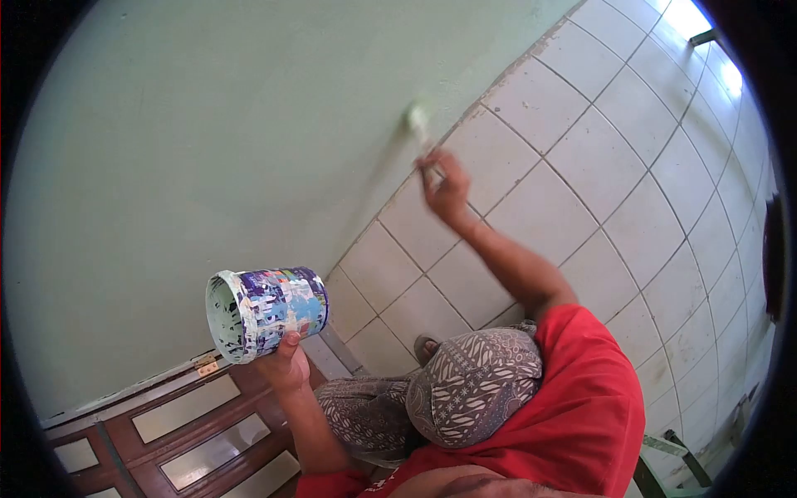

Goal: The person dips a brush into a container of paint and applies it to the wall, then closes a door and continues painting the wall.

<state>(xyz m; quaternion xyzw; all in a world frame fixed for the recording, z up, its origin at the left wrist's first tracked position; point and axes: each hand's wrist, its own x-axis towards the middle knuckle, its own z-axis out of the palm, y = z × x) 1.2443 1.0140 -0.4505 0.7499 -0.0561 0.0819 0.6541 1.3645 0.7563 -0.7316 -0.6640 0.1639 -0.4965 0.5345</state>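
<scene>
My left hand [285, 365] grips a paint bucket [286, 307] from below, its thumb over the side. The bucket lies tilted in this view, its mouth to the left, with pale green paint on the inner wall and smears over the printed label. My right hand [446, 184] is closed around the handle of a paintbrush [418, 124]. The blurred bristles, coated pale green, are against the lower part of the green wall [207, 149], close above the floor line.
Cream tiles [573, 124] cover the floor along the wall's foot. A brown panelled door [207, 423] with a brass hinge [207, 364] stands at lower left. Green metal legs [677, 456] show at lower right. My patterned-cloth knee [477, 386] is bent in front of me.
</scene>
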